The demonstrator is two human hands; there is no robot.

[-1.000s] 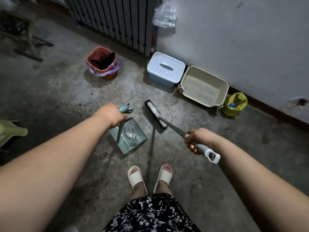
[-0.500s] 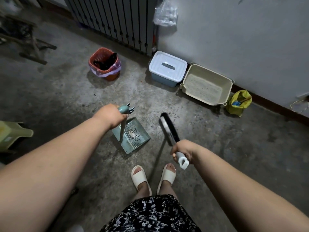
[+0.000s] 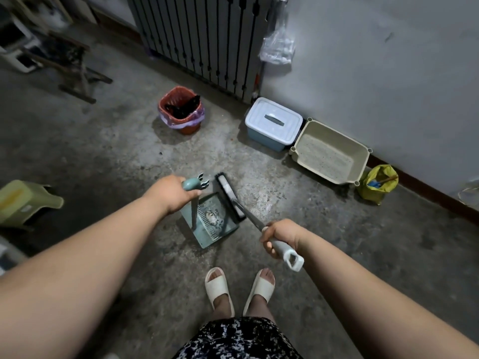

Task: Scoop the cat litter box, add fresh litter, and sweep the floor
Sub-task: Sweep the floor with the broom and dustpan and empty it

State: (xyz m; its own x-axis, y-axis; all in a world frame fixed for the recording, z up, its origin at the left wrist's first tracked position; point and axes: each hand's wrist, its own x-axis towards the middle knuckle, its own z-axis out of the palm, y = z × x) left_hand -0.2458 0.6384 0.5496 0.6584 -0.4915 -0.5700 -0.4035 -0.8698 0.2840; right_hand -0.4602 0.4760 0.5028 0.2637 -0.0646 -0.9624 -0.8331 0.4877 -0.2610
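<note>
Sweeping, the last step: my left hand (image 3: 172, 194) grips the upright handle of the dustpan (image 3: 211, 224), set on the floor (image 3: 337, 229); my right hand (image 3: 281, 235) clasps the broom (image 3: 230, 197), bristles at the pan's edge; next, I judge, a short stroke inward; litter box (image 3: 329, 152) by the wall.

A plain home utility corner: bare grey concrete floor (image 3: 103, 151), beige plastic cat litter box (image 3: 360, 161), red lined waste bin (image 3: 166, 104).
</note>
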